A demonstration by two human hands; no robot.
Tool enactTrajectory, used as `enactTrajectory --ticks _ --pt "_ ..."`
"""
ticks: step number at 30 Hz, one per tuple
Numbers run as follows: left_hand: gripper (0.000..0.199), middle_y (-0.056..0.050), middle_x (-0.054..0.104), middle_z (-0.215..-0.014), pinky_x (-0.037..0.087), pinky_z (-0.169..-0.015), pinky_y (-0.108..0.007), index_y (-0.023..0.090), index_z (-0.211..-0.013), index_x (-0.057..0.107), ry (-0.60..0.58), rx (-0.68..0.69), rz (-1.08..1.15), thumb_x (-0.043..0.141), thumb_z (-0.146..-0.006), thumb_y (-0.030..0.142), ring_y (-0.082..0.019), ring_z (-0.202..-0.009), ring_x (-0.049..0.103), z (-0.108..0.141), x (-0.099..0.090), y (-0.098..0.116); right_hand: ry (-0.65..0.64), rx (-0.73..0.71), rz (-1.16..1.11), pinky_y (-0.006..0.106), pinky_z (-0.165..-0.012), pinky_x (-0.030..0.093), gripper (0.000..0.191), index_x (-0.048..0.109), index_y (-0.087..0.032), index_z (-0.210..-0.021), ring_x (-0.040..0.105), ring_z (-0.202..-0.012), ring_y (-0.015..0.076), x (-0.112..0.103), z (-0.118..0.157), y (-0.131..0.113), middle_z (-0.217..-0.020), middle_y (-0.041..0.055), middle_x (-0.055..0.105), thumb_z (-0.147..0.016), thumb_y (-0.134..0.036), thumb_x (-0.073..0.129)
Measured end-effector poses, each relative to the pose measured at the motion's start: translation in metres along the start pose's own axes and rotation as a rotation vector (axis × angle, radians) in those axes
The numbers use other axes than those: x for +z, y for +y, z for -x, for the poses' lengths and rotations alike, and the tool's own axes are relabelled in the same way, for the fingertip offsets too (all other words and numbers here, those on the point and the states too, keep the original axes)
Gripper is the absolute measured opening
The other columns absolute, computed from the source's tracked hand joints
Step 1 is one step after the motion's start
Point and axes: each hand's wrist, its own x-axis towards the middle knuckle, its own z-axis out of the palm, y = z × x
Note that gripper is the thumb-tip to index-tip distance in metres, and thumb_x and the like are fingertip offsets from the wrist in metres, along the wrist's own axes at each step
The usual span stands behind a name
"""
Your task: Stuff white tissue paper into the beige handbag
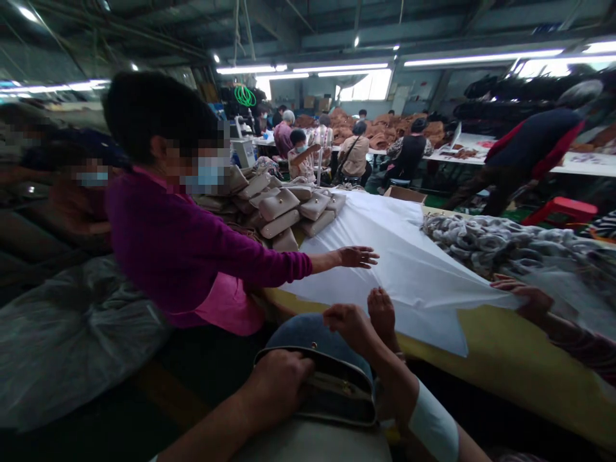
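Note:
A blue-grey bag (312, 330) with a dark open mouth and small gold studs rests low in the centre. My left hand (283, 385) is closed on the rim of its mouth, the fingertips hidden inside. Just above the bag's right side is my right hand (349, 321), its fingers bent and pressed together; whatever they hold is too small to tell. Another person's hand (382, 311) is raised close beside it. Under the bag lies a pale surface (312, 441).
At left, a person in purple (192, 240) reaches over white sheeting (385, 237) on the yellow table (505, 346). Another person's hand (527, 298) grips the sheeting at right. Beige bags (279, 205) are piled behind; grey wrapped bundles (505, 244) lie right. A plastic sack (81, 340) stands left.

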Motion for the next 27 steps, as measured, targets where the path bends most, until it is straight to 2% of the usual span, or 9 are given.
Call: enactTrajectory --ticks 4,8,14,18,22,24,27 --pt "0.014 -0.006 0.075 -0.104 0.056 -0.087 -0.039 0.022 -0.099 0.069 0.021 -0.022 0.017 0.063 -0.089 0.030 -0.029 -0.099 0.072 0.001 0.001 0.000 -0.053 -0.030 0.016 0.024 -0.058 0.039 0.023 0.080 -0.016 -0.085 0.059 -0.060 0.0146 0.007 -0.004 0.006 -0.066 0.0024 0.070 -0.077 -0.025 0.060" --pt "0.013 -0.006 0.075 -0.101 0.056 -0.087 -0.042 0.022 -0.097 0.069 0.014 -0.114 0.044 0.062 -0.089 0.030 -0.030 -0.098 0.071 -0.001 -0.001 0.004 -0.130 -0.077 0.025 0.024 -0.059 0.038 0.021 0.078 -0.016 -0.080 0.056 -0.059 0.0135 0.007 -0.008 0.010 -0.064 0.0008 0.068 -0.078 -0.024 0.059" --pt "0.016 -0.008 0.074 -0.102 0.055 -0.090 -0.040 0.021 -0.096 0.069 -0.019 -0.167 0.018 0.061 -0.083 0.022 -0.029 -0.100 0.071 -0.003 -0.004 0.011 -0.248 -0.136 -0.004 0.025 -0.061 0.040 0.021 0.079 -0.019 -0.080 0.061 -0.066 0.0158 0.016 -0.009 0.014 -0.070 0.0007 0.071 -0.083 -0.028 0.061" --pt "0.017 -0.008 0.075 -0.105 0.054 -0.092 -0.041 0.021 -0.099 0.070 -0.021 -0.187 0.040 0.062 -0.085 0.025 -0.029 -0.102 0.070 -0.003 -0.002 0.012 -0.272 -0.186 -0.008 0.027 -0.064 0.041 0.025 0.078 -0.022 -0.078 0.063 -0.068 0.0176 0.015 -0.007 0.011 -0.073 0.0000 0.073 -0.088 -0.038 0.062" --pt "0.023 -0.006 0.075 -0.109 0.055 -0.091 -0.042 0.024 -0.108 0.071 -0.011 -0.143 0.084 0.062 -0.087 0.026 -0.029 -0.104 0.070 -0.006 -0.003 0.012 -0.200 -0.201 0.016 0.028 -0.066 0.042 0.026 0.078 -0.023 -0.078 0.063 -0.066 0.0181 -0.002 -0.005 -0.001 -0.068 -0.0003 0.071 -0.088 -0.042 0.062" --pt "0.023 -0.006 0.075 -0.110 0.055 -0.090 -0.043 0.024 -0.107 0.071 -0.024 -0.152 0.078 0.063 -0.086 0.025 -0.030 -0.103 0.071 -0.007 -0.004 0.012 -0.088 -0.185 0.008 0.029 -0.069 0.044 0.024 0.078 -0.025 -0.079 0.063 -0.064 0.0173 -0.015 -0.007 -0.009 -0.063 -0.0012 0.069 -0.088 -0.041 0.063" --pt "0.022 -0.007 0.075 -0.110 0.055 -0.089 -0.043 0.022 -0.104 0.072 -0.044 -0.165 0.067 0.062 -0.085 0.023 -0.030 -0.103 0.071 -0.008 -0.005 0.012 0.126 -0.154 -0.083 0.027 -0.067 0.045 0.024 0.078 -0.023 -0.080 0.063 -0.062 0.0156 -0.042 -0.021 -0.011 -0.067 -0.0005 0.072 -0.086 -0.041 0.063"
